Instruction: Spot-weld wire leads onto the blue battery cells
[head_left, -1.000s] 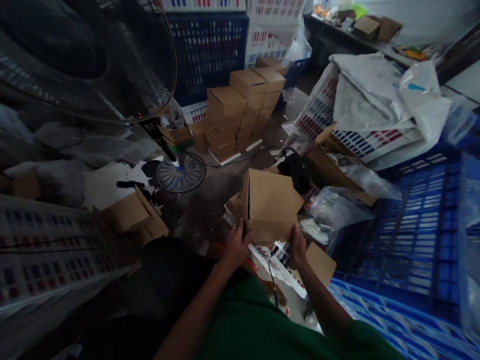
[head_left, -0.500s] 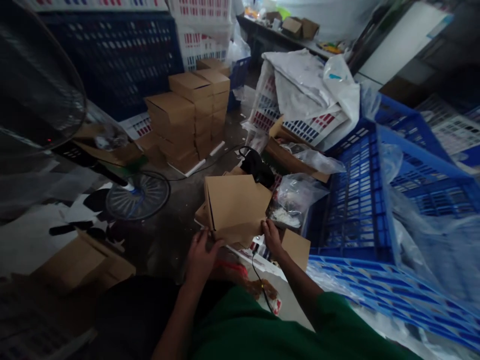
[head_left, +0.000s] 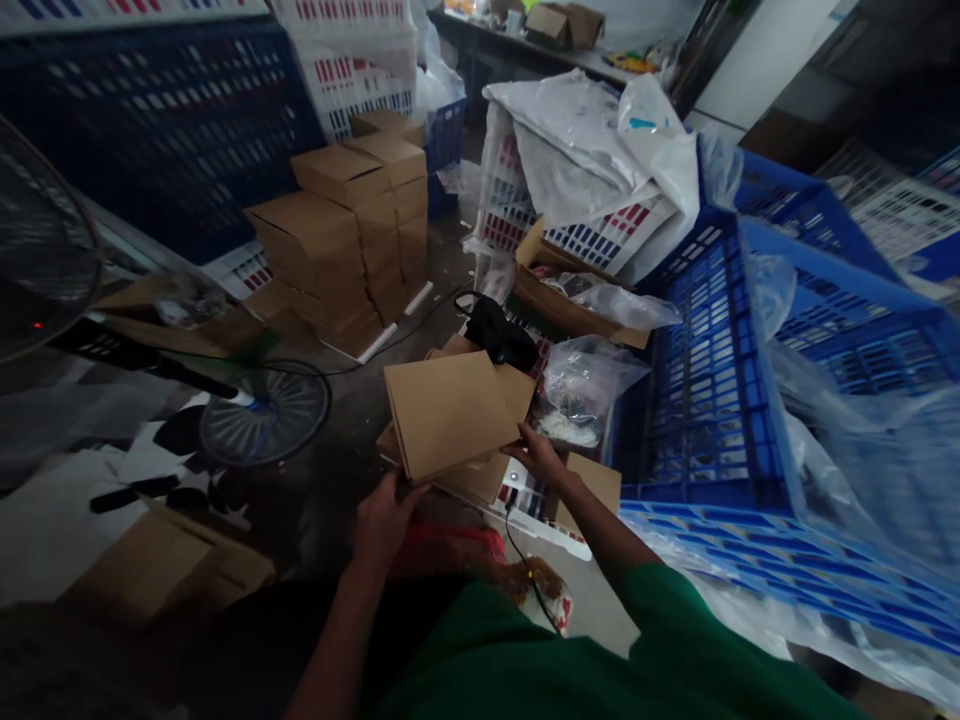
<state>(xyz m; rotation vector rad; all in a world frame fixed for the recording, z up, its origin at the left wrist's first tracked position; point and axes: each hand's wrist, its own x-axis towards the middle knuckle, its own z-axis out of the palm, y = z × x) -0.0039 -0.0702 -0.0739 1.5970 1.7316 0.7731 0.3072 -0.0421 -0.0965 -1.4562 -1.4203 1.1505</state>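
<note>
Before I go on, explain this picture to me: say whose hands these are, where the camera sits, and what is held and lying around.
No machine here: these are a person's two bare hands. The one camera sits on that person's head, looking forward and down. The left hand and right hand hold a flat brown cardboard box by its near side. On the floor beyond stand stacked boxes and a fan base; a blue crate stands at the right, with clear plastic bags beside it.

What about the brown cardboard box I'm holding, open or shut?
Shut, apparently: the brown cardboard box shows one flat top face, with no gap visible.
</note>
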